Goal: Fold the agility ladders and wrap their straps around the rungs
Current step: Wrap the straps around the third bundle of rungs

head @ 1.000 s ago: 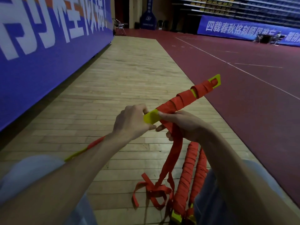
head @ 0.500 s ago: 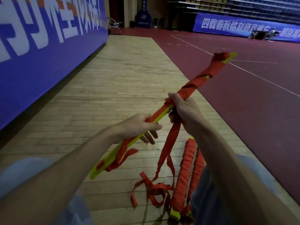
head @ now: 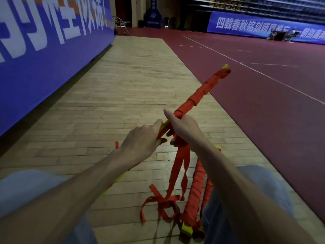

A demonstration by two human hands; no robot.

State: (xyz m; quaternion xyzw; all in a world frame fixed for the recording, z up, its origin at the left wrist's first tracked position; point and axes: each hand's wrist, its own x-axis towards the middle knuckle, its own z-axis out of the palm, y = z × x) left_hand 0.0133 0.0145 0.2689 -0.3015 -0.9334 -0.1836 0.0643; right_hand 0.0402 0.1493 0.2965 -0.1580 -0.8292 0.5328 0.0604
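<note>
I hold a bundle of yellow ladder rungs (head: 202,92) slanting up to the right; its far half is wound in red strap. My left hand (head: 142,141) grips the bare yellow part at the middle. My right hand (head: 182,127) grips the bundle just beyond, at the edge of the winding, thumb raised, with the strap running through its fingers. The loose red strap (head: 177,173) hangs from that hand to a tangle on the floor (head: 163,205). The bundle's near end is hidden under my left forearm.
Two finished wrapped ladder bundles (head: 195,191) lie on the wooden floor (head: 123,85) by my right knee. A blue banner wall (head: 44,50) runs along the left. Red court flooring (head: 263,85) spreads to the right. A folding chair (head: 121,23) stands far back.
The bundle has swung lower and its far tip dropped. My left hand slid up the rungs to meet my right hand. The strap stays taut below the right hand.
</note>
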